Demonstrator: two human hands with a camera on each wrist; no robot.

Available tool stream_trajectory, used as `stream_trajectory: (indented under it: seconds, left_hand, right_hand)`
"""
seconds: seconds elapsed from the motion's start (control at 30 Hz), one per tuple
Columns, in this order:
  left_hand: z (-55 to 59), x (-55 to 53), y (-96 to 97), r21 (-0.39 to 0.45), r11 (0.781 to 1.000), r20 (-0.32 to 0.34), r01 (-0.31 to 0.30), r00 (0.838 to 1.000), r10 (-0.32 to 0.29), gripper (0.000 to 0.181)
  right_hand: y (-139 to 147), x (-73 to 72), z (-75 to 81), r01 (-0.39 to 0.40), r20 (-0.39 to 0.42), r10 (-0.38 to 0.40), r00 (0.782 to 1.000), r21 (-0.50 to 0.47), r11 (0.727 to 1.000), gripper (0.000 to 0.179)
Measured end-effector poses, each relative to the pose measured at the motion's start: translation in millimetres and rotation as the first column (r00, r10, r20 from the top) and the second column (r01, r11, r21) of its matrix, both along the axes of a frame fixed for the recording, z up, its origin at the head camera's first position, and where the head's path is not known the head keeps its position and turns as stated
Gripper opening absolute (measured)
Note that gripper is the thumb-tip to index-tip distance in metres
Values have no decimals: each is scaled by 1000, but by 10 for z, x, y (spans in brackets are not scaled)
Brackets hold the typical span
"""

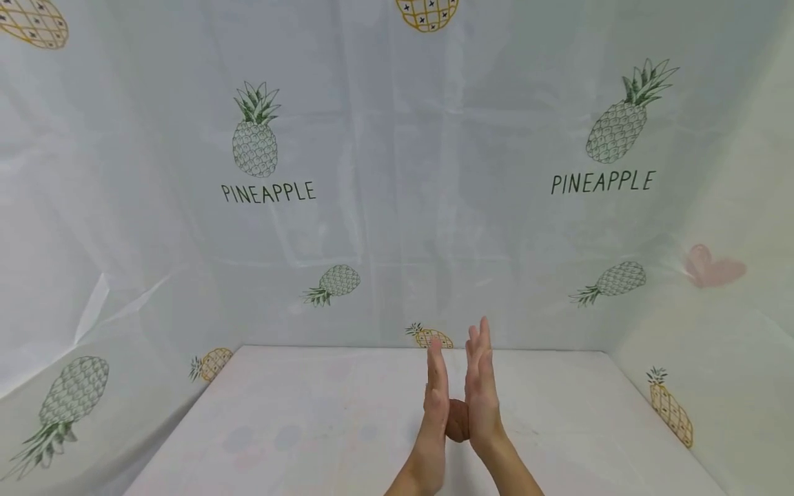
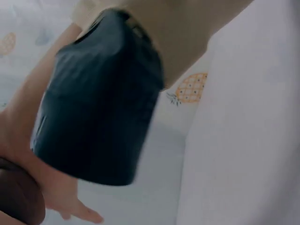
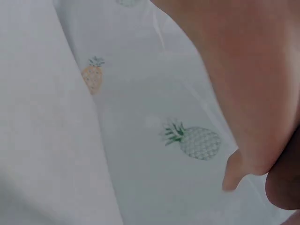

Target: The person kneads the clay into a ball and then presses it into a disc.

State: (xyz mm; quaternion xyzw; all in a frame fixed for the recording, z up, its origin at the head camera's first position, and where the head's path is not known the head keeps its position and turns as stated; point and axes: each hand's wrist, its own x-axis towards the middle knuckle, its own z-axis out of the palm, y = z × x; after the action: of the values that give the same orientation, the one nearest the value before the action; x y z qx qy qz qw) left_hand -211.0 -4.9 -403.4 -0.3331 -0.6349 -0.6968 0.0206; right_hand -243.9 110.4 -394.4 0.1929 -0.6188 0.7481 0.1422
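A brown, rounded lump [image 1: 457,421], smooth like clay, sits between the two palms above the white table. My left hand [image 1: 437,389] presses it from the left with fingers straight and pointing up and away. From the other side the palm of my right hand [image 1: 482,393] presses it, also straight-fingered. The fingertips of the two hands stand apart. In the left wrist view the lump [image 2: 18,197] shows at the lower left corner, beside the right hand [image 2: 58,187]. The right wrist view shows part of the lump [image 3: 283,185] against the left hand [image 3: 253,159].
The white table [image 1: 310,413] has faint coloured spots. A pale sheet [image 1: 397,207] printed with pineapples hangs behind it and at both sides. A dark band [image 2: 98,103] and a beige sleeve [image 2: 183,37] are on the right arm.
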Motion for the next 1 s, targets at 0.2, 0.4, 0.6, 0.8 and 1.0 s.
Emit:
stream_trajectory:
  seconds: [0.2, 0.4, 0.6, 0.8, 1.0]
  left_hand:
    - [43, -82, -98, 60, 991, -15, -116, 993, 117, 59]
    - [46, -201, -218, 102, 981, -60, -164, 983, 171, 62]
    - [-9, -339, -324, 110, 947, -81, -301, 947, 311, 62]
    - [-45, -386, -335, 48, 916, -65, -398, 914, 400, 63]
    - [-93, -366, -219, -5, 931, -49, -365, 930, 364, 65]
  right_hand:
    - [-155, 61, -68, -201, 75, 196, 978, 64, 977, 55]
    - [-253, 168, -32, -369, 102, 365, 925, 23, 929, 57]
    - [-313, 290, 23, -456, 141, 453, 880, -13, 890, 55]
    - [-341, 347, 44, -452, 146, 454, 879, -49, 891, 56]
    - [-272, 338, 87, -363, 96, 365, 926, -42, 931, 58]
